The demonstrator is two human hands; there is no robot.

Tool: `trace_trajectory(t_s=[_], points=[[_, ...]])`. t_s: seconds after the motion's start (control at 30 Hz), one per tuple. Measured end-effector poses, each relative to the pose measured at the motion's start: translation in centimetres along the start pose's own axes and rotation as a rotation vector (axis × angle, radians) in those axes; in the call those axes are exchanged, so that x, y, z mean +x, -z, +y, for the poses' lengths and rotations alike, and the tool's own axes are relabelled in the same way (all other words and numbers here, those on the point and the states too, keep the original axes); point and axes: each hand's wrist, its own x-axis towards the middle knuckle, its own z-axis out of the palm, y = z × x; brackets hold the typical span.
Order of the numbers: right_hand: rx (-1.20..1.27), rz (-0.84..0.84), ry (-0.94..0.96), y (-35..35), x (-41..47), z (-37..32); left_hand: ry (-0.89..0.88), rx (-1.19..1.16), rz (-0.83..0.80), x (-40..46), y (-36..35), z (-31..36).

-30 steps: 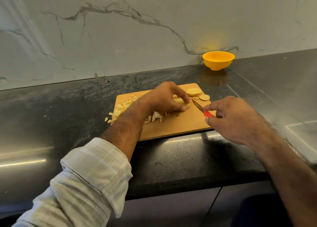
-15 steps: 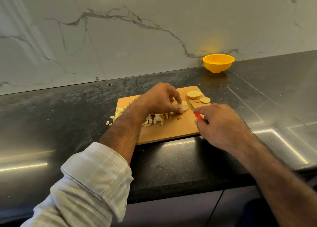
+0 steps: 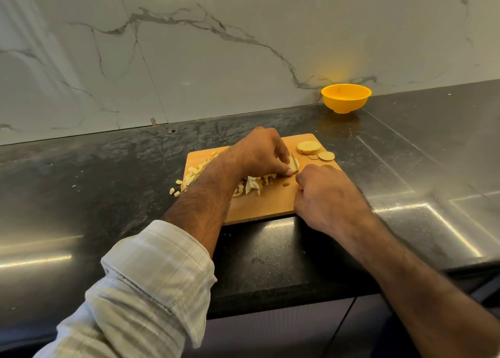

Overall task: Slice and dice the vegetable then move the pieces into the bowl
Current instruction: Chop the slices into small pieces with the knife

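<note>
Vegetable point(image 3: 295, 163) half chopped on the board point(image 3: 270, 203)

Pale yellow slice is pinned by curled left hand point(image 3: 259, 152) fingertips; knife point(image 3: 295, 162) is gripped in right hand point(image 3: 327, 195), dice point(image 3: 189, 177) piled left.

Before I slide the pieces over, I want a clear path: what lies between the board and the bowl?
In the head view, only bare dark counter lies between the board and the bowl.

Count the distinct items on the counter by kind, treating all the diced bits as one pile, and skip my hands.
Yellow bowl: 1
Wooden cutting board: 1
Knife: 1
Round vegetable slices set aside at the board's far right corner: 3
Pile of diced vegetable pieces: 1
Vegetable piece being cut: 1
Total: 8
</note>
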Motion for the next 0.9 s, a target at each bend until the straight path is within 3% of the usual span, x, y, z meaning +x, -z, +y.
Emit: trace_trajectory(t_s=[0.33,0.73,0.9], points=[[0.015,0.083,-0.023,0.1,-1.4,-0.2,-0.033,-0.065,0.013,-0.7,0.4,-1.0],[-0.013,-0.093,-0.045,1.0,-0.8,-2.8,0.019,-0.076,0.013,0.1,0.2,-0.8],[0.032,-0.060,-0.059,1.2,-0.3,-2.5,0.014,-0.065,0.006,-0.3,0.4,-0.4]])
